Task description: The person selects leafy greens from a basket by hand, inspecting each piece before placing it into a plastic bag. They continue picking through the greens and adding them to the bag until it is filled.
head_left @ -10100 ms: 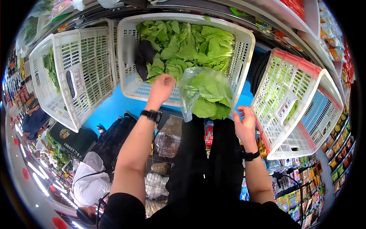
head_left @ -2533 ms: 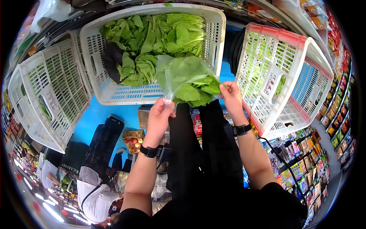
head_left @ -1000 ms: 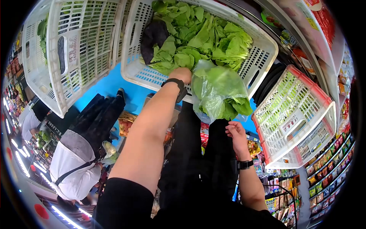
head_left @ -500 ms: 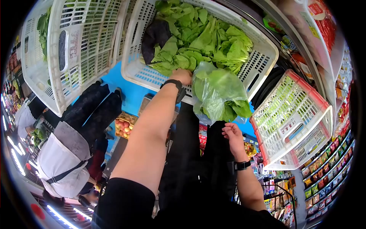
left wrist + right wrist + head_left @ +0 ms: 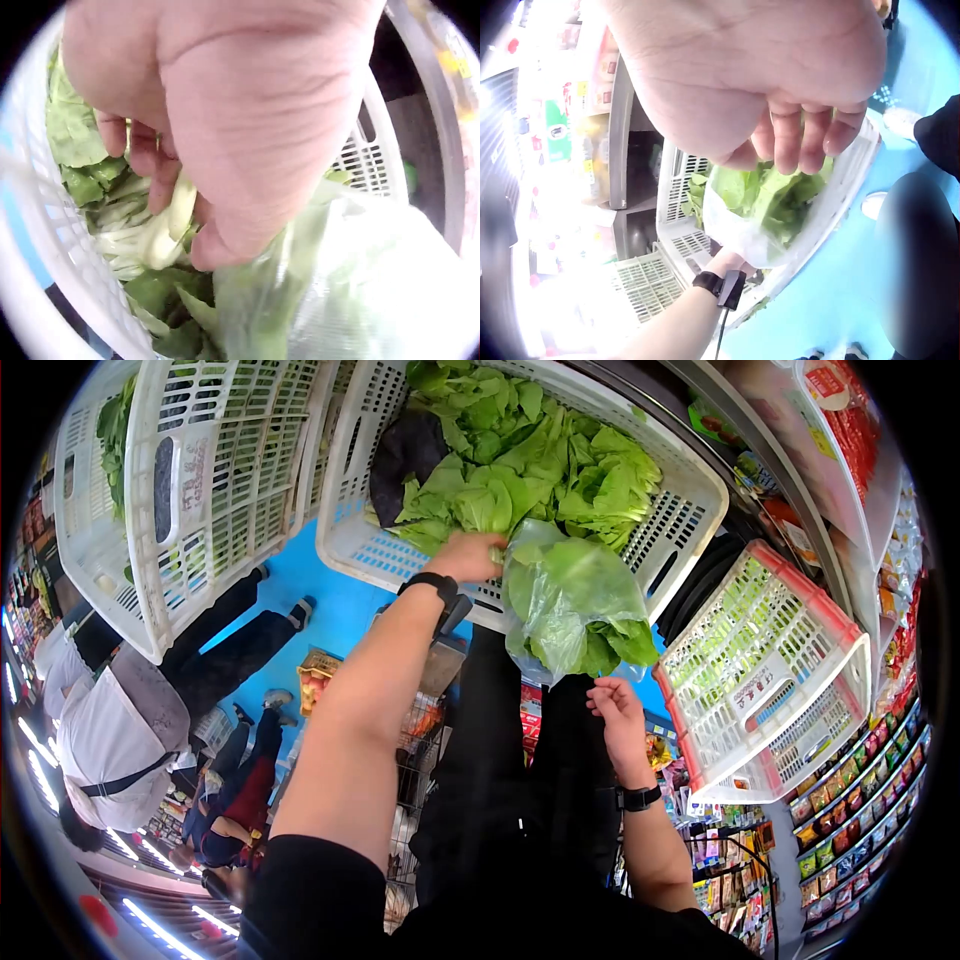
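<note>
In the head view my left hand (image 5: 468, 557) reaches over the near side of a white plastic crate (image 5: 350, 510). The left wrist view shows its thumb and fingers curled round the pale stem of a leafy green (image 5: 166, 236). More broad-leaved greens (image 5: 520, 460) fill the crate, beside a dark bundle (image 5: 405, 460). A clear plastic bag (image 5: 560, 600) with leafy greens inside lies across the crate's near rim, right of my left hand. Below the bag my right hand (image 5: 622, 725) hangs with loosely bent fingers and holds nothing.
A tilted white crate (image 5: 220, 490) stands at the left, and a red-edged white crate (image 5: 770, 680) at the right. People (image 5: 125, 730) are on the blue floor at the left. Shelves of packets (image 5: 850, 820) line the right side.
Both hands held the bag 2.5 seconds ago; the right has since let go and the left has moved to the greens in the crate. Lately the left hand has shifted slightly left.
</note>
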A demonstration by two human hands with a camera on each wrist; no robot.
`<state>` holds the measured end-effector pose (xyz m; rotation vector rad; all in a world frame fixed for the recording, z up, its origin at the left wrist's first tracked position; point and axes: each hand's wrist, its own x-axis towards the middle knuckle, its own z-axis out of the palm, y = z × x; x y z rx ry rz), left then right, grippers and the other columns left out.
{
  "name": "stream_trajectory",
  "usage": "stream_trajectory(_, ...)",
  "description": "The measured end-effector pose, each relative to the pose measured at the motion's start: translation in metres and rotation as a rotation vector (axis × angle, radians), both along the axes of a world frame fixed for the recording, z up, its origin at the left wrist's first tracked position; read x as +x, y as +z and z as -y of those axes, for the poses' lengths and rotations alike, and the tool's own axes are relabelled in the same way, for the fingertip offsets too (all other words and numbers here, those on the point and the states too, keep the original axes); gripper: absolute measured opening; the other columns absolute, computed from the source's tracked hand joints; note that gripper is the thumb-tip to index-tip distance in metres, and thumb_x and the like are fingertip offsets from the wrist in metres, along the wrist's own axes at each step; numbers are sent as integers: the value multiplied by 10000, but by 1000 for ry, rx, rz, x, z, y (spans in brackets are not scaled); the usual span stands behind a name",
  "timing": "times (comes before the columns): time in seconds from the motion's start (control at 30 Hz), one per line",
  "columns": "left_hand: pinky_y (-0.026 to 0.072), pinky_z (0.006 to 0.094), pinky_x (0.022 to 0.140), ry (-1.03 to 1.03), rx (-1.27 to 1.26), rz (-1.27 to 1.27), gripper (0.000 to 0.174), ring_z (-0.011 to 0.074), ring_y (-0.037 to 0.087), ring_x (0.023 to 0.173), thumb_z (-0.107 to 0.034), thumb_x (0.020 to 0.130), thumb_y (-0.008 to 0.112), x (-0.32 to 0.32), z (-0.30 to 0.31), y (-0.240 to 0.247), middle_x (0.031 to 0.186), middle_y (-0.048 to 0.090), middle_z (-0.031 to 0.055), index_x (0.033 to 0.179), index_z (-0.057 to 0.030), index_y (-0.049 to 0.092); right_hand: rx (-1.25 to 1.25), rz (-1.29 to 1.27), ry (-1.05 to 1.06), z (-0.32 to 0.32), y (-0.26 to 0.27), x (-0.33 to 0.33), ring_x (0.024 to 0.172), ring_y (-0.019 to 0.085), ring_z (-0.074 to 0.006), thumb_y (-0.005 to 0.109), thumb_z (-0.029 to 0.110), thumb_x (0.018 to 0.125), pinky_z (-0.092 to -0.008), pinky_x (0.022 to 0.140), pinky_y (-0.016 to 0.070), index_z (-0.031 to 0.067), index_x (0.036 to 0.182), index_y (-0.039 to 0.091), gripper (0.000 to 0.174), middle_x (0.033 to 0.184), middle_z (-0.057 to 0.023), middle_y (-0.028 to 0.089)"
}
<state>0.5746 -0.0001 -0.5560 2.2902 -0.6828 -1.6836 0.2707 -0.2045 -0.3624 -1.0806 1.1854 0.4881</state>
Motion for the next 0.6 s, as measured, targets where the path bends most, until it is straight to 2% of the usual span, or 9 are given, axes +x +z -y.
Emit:
stream_trajectory(0.07, 502, 461, 1039, 220, -197, -79, 584, 406, 627, 1211, -393, 801, 811, 12, 4, 43, 1300, 702, 185, 1320, -149, 698, -25, 31, 19, 6, 4, 14, 921, 642, -105, 635, 99, 1033, -253, 826, 505, 28, 1210, 623, 190, 1050, -37, 698)
stream_trajectory(0.1, 527, 415, 982, 211, -221, 88, 495, 361, 656, 1159, -329, 824, 826, 12, 6, 64, 1229, 710, 168, 1259, -121, 712, -52, 87, 2, 7, 10, 21, 938, 646, -105, 640, 87, 1031, -257, 851, 513, 24, 1208, 624, 189, 1055, -37, 696)
stream_trajectory(0.13, 527, 415, 982, 207, -222, 87, 495, 361, 656, 1159, -329, 824, 826, 14, 6, 79, 1229, 710, 168, 1259, -121, 712, -81, 145, -16, 8, 16, 31, 955, 650, -106, 645, 75, 1029, -261, 875, 521, 19, 1207, 624, 188, 1059, -37, 695)
stream_trajectory(0.2, 518, 365, 942, 471, -308, 78, 415, 293, 665, 1093, -250, 882, 805, 16, 0, 106, 1169, 701, 142, 1254, -96, 706, -137, 220, 25, 12, 29, 57, 978, 654, -110, 648, 73, 1030, -267, 896, 528, 13, 1207, 624, 189, 1076, -43, 692)
stream_trajectory(0.23, 518, 365, 942, 467, -311, 77, 415, 293, 665, 1093, -250, 882, 805, 15, -3, 121, 1169, 701, 142, 1254, -96, 706, -192, 295, 72, 13, 34, 72, 1001, 658, -113, 651, 71, 1031, -274, 916, 535, 7, 1208, 623, 190, 1092, -49, 689)
stream_trajectory(0.3, 504, 339, 905, 683, -416, -18, 339, 228, 641, 1056, -185, 936, 763, 10, -6, 152, 1119, 693, 108, 1247, -63, 703, -153, 342, 50, 5, 35, 104, 1008, 661, -117, 658, 97, 1035, -277, 913, 539, 5, 1240, 605, 231, 1119, -63, 687)
stream_trajectory(0.43, 488, 313, 893, 684, -493, 73, 302, 170, 615, 1015, -157, 976, 731, -6, 8, 223, 1086, 672, 76, 1253, -38, 710, 95, 281, -66, -21, 30, 185, 1007, 676, -137, 678, 175, 1041, -301, 915, 550, -4, 1341, 533, 378, 1206, -114, 681)
stream_trajectory(0.5, 512, 312, 871, 716, -573, 57, 303, 186, 638, 1017, -145, 981, 719, -21, 5, 229, 1092, 681, 90, 1270, -53, 711, 482, 259, -322, -27, 19, 208, 974, 684, -149, 694, 203, 1033, -313, 887, 559, -15, 1380, 493, 456, 1204, -123, 695)
stream_trajectory(0.6, 555, 297, 859, 649, -584, 73, 288, 182, 678, 1041, -104, 1023, 658, -23, -6, 233, 1136, 714, 94, 1302, -49, 701, 358, 416, -247, -29, -4, 209, 954, 689, -151, 694, 188, 1028, -324, 854, 564, -25, 1366, 503, 444, 1153, -108, 715)
